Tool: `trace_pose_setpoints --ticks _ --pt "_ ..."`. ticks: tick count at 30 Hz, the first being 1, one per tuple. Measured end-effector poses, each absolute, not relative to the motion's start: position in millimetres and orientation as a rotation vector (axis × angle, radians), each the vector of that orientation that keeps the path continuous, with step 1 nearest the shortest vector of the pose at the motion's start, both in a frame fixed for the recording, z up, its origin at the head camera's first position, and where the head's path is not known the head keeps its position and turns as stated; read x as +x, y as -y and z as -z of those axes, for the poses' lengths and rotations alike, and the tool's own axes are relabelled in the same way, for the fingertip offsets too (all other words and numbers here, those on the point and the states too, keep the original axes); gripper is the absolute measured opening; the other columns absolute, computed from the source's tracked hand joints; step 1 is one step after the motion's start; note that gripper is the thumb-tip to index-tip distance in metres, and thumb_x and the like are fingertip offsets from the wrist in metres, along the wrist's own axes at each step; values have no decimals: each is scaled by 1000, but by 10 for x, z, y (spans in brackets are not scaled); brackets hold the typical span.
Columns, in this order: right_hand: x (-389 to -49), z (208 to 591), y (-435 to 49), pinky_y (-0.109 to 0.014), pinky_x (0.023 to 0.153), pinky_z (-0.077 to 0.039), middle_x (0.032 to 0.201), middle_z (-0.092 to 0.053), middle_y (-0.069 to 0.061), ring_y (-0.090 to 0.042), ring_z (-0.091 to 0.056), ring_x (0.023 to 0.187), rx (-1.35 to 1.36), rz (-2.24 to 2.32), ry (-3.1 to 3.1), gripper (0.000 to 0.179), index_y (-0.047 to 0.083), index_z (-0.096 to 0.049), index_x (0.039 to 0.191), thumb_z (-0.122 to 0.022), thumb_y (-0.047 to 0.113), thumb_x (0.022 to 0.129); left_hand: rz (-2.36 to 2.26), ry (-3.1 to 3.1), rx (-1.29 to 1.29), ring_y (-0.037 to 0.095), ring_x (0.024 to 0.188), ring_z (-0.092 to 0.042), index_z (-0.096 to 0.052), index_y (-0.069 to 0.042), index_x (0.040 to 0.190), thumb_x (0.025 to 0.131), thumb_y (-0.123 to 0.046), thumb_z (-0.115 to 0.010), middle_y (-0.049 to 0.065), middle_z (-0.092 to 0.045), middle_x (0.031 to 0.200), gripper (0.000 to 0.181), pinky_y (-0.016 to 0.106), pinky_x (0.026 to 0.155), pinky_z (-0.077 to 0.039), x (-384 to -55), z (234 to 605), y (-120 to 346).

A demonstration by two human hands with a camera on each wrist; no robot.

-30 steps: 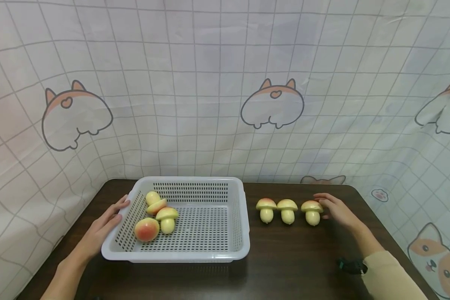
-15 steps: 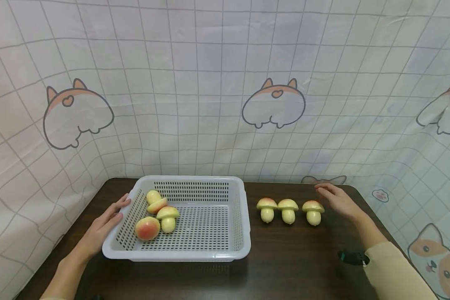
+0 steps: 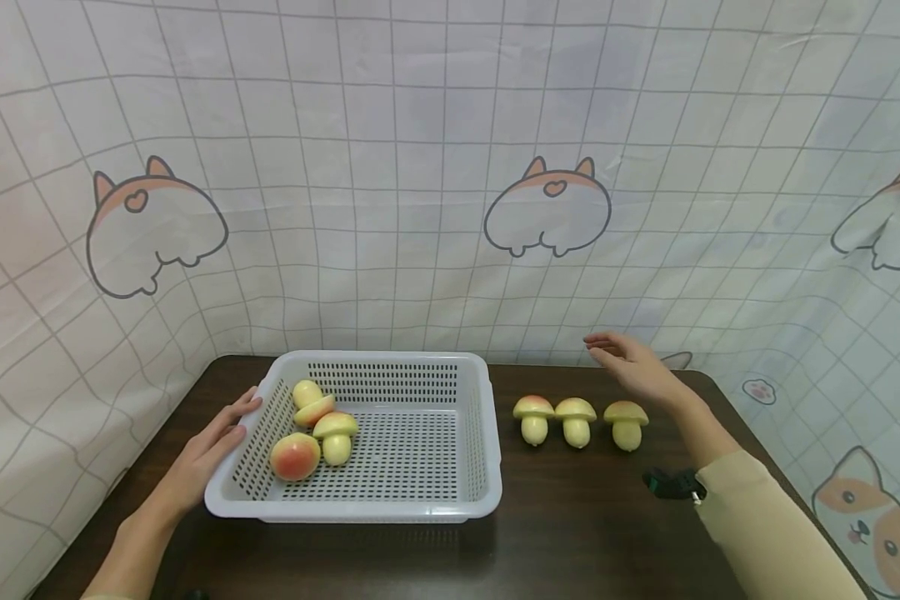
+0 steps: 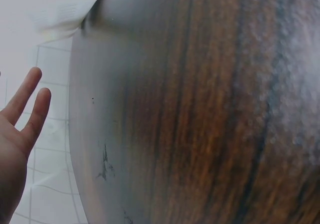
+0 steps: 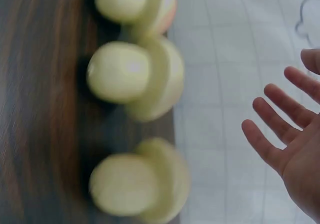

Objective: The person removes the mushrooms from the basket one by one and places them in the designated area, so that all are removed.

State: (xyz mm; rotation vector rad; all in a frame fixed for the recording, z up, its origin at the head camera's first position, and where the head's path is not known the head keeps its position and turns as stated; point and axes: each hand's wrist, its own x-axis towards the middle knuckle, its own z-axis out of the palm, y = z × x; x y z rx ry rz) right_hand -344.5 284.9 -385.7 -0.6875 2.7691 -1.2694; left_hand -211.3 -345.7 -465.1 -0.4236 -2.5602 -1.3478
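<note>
Lying in a row at about 3 o'clock from the white plastic basket (image 3: 360, 510), three mushrooms are set caps toward 12 and stems toward 6: the inner mushroom (image 3: 533, 417) and the middle mushroom (image 3: 576, 417) just beside each other, the outer mushroom (image 3: 626, 421) a little apart. The right hand (image 3: 633, 365) hangs in the air at 12 o'clock from that outer one, fingers spread and loosely stretched, with nothing in its hold. Three more lie inside the basket, all toward its 9 o'clock side: a tipped mushroom (image 3: 315, 409) near 10, stem toward 11, a second mushroom (image 3: 335, 436) just beside it toward 5, and a red-topped mushroom (image 3: 295, 457) near 8, showing mostly its cap. The left hand (image 3: 208, 450) lies against the basket's rim at 9 o'clock, fingers fairly straight, touching rather than gripping; the left wrist view shows two digits spread apart. Under basket and mushrooms is the dark wood-grain bench (image 3: 562, 517). At 4 o'clock of the head view a pale yellow sleeve (image 3: 761, 517) covers the right forearm, a small black and green gadget (image 3: 671, 484) by its cuff. Behind, toward 12, hangs white cloth (image 3: 412, 208) with grey grid lines and printed dogs
</note>
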Motion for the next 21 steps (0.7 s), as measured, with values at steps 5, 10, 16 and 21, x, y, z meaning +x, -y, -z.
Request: trace_pose_setpoints --ticks 5,10,16,21 --pt "-3475 3728 -2560 -58 98 -46 145 -54 -20 -40 -51 130 -764 1233 -2781 45 7 -50 146 -48 34 110 1343 2565 -413 53 139 -35 -41 -8 155 111 -20 -39 6 -20 170 46 20 85 -51 -2123 4662 3462" --pt "-3548 3620 -2283 -58 100 -44 142 -57 -16 -36 -50 131 -847 1185 -2758 41 9 -54 144 -52 31 109 1359 2561 -418 56 141 -29 -41 -8 155 111 -21 -40 2 -19 170 46 16 87 -47 -2124 4663 3458" --pt "-3595 3528 -1936 -56 102 -44 141 -60 -13 -33 -53 131 -945 1134 -2739 38 10 -56 141 -53 31 109 1375 2550 -438 16 145 -37 -41 -8 155 111 -22 -40 7 -19 170 46 19 86 -50 -2117 4661 3461" --pt "-3604 3498 -1683 -53 100 -47 139 -61 -6 -29 -54 129 -990 1127 -2695 38 12 -58 140 -54 33 108 1390 2542 -445 1 141 -36 -41 -9 155 111 -23 -40 0 -19 170 47 20 85 -51 -2119 4664 3461"
